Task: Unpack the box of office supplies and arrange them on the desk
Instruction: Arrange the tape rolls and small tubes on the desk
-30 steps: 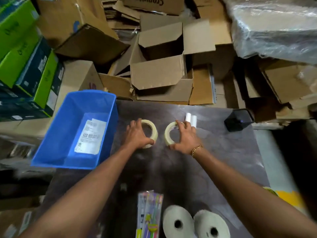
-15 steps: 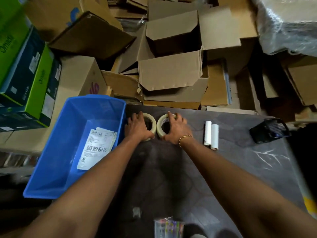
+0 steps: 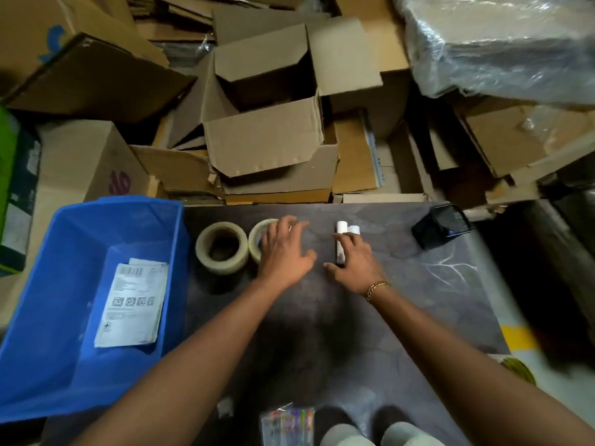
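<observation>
Two rolls of beige tape lie flat side by side at the far edge of the dark desk [image 3: 418, 304]. The left tape roll [image 3: 221, 269] is free. My left hand [image 3: 283, 252] rests with spread fingers on top of the right tape roll [image 3: 255, 241], hiding most of it. My right hand [image 3: 355, 263] lies flat, its fingertips touching two small white paper rolls [image 3: 342, 227] while the thumb points away to the left. The blue bin [image 3: 61, 252] stands at the desk's left end and holds only a printed sheet [image 3: 132, 304].
A black mesh holder [image 3: 441, 225] sits at the far right corner. A pack of coloured pens [image 3: 289, 424] and two white rolls [image 3: 349, 436] lie at the near edge. Open and flattened cardboard boxes [image 3: 267, 136] are piled behind the desk.
Both tape rolls now lie by the bin. My left hand has let go of the left roll and shifted onto the right one. My right hand moved right to the white paper rolls.
</observation>
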